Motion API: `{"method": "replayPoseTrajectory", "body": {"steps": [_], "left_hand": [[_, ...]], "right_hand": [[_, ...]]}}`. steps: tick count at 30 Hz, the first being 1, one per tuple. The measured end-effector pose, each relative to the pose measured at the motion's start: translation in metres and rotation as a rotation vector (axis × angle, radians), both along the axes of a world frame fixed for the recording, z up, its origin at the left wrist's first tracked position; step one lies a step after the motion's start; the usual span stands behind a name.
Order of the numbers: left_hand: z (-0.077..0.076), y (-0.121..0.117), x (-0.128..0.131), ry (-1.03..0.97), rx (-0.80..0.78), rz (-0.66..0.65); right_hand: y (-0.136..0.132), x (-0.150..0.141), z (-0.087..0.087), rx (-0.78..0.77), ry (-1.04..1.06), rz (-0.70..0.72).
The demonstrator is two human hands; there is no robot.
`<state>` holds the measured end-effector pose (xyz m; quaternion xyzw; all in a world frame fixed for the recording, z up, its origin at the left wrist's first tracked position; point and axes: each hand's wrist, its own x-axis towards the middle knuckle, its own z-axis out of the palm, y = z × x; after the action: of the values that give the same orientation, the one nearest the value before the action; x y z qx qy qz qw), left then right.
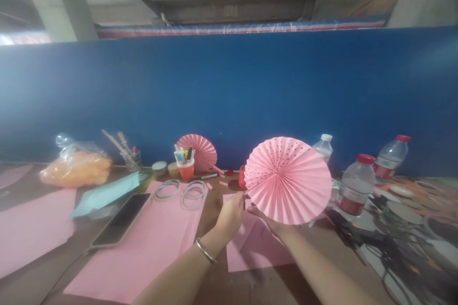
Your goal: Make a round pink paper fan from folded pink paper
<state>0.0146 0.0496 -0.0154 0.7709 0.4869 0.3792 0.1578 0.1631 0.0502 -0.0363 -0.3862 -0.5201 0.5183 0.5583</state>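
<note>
A round pink pleated paper fan (304, 181) with rows of dark dots stands spread in front of me, tilted up and facing me. My left hand (231, 217), with a silver bangle at the wrist, is closed in a pinch at the fan's left edge, by what looks like its handle. Below the fan's lower edge, my right hand (272, 224) grips it from underneath; most of its fingers are hidden behind the pleats. Under both hands, pink paper (246, 257) lies on the brown table.
A second pink fan (205, 152) leans behind an orange cup of pens (186, 167). To the left lie tape rolls (193, 195), a phone (121, 219), pink sheets (150, 257) and an orange bag (77, 169). Bottles (356, 188) and cluttered cables (390, 248) are at right. A blue panel (229, 90) stands behind.
</note>
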Motion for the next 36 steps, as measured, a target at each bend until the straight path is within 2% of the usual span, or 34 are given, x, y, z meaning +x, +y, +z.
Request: {"method": "replayPoseTrajectory", "body": {"steps": [2, 4, 6, 10, 13, 17, 25, 30, 33, 36], "left_hand": [[0.000, 0.000, -0.001, 0.045, 0.013, 0.035], [-0.002, 0.001, -0.002, 0.104, 0.022, 0.082], [-0.005, 0.002, -0.003, 0.172, 0.031, 0.139], [-0.013, 0.005, -0.005, 0.303, 0.049, 0.253], [-0.018, 0.008, -0.006, 0.366, 0.059, 0.289], [-0.019, 0.009, -0.008, 0.388, 0.062, 0.289], [-0.013, 0.009, -0.009, 0.350, 0.064, 0.198], [-0.008, 0.016, -0.018, 0.288, 0.079, 0.266], [-0.006, 0.021, -0.024, 0.262, 0.076, 0.343], [-0.006, 0.024, -0.027, 0.263, 0.071, 0.382]], "right_hand": [[-0.002, -0.001, 0.002, -0.011, -0.040, 0.068], [-0.002, -0.003, 0.003, -0.007, -0.042, 0.047], [0.000, -0.006, 0.003, -0.012, -0.007, -0.036], [0.005, -0.015, 0.001, -0.065, 0.192, -0.248], [0.005, -0.020, 0.001, -0.143, 0.312, -0.309], [0.004, -0.021, 0.001, -0.166, 0.345, -0.297], [0.007, -0.020, -0.003, -0.173, 0.363, -0.291], [0.004, -0.025, -0.008, -0.127, 0.344, -0.176], [-0.003, -0.030, -0.010, -0.082, 0.282, -0.060], [-0.010, -0.035, -0.010, -0.039, 0.201, -0.003]]}}
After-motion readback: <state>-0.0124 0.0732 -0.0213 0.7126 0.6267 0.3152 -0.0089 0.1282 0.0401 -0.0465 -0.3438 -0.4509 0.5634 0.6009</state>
